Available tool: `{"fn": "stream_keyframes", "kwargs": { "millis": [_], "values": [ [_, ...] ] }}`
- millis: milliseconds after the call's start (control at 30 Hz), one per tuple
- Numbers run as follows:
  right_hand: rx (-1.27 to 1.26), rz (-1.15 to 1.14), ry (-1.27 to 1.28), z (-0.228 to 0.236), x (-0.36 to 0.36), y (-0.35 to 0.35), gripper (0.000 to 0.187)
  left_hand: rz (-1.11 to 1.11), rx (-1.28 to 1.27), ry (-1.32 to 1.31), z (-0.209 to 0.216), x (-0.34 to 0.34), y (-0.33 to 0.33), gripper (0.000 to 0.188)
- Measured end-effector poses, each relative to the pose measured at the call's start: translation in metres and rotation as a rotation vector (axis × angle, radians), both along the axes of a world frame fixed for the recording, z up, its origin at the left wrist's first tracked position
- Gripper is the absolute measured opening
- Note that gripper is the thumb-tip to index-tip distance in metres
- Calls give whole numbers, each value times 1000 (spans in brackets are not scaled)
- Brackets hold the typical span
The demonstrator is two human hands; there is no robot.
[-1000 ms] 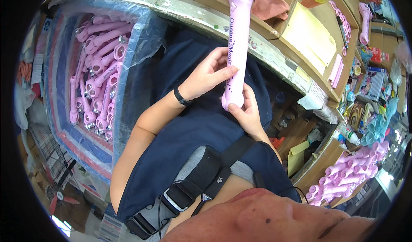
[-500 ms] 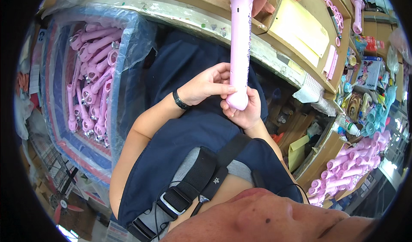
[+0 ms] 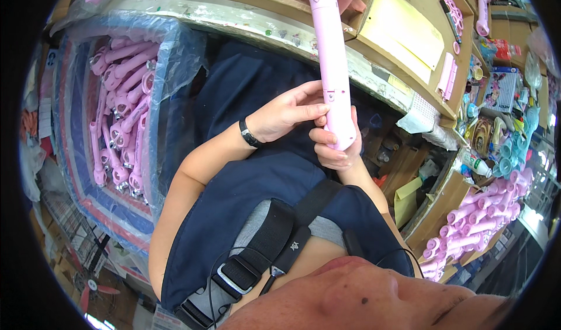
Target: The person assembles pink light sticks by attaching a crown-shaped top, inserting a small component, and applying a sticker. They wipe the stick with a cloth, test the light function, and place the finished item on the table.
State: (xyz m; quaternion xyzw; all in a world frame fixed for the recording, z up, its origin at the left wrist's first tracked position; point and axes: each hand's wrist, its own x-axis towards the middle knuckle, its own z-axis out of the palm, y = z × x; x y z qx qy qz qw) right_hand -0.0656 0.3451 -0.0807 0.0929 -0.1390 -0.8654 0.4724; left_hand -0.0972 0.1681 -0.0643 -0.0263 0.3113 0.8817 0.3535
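Note:
A long pink plastic toy wand [image 3: 333,55] stands out in front of me, its far end running past the upper edge of the view. My right hand [image 3: 340,146] wraps its fingers round the rounded lower end. From the other side, my left hand [image 3: 292,112] pinches the wand's lower part between thumb and fingers; a dark band circles that wrist. The side of the wand facing me shows a seam with a small screw or hole near my left thumb.
On my left, a plastic-lined crate [image 3: 160,125] holds several pink wands [image 3: 125,102]. Ahead runs a worktable edge [image 3: 245,23] with cardboard trays and yellow paper [image 3: 403,29]. More pink tubular parts [image 3: 479,219] are piled at the right, near teal parts [image 3: 520,137] and a bottle [image 3: 474,163].
The wand has been turned about its length: the printed side has gone from view and a seam with a small hole shows. My right hand has closed further round its lower end.

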Motion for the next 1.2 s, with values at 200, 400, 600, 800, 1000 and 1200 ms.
{"fn": "stream_keyframes", "kwargs": {
  "millis": [200,400,600,800,1000,1200],
  "values": [
    [210,59,227,0,-19,1,70,129,-58,33,0,-6,0,52],
    [1079,9,701,6,-32,1,58,160,-241,85,-11,1,-2,47],
    [1610,-50,1001,6,-42,-14,48,223,-334,161,-30,1,-12,36],
    [1167,111,956,17,-32,-3,48,514,-158,293,-11,-28,-57,61],
    [758,401,798,18,-24,12,54,815,-124,495,26,-61,-76,74],
    [387,329,518,4,-17,15,57,786,-240,383,44,-58,-81,68]
  ]
}}
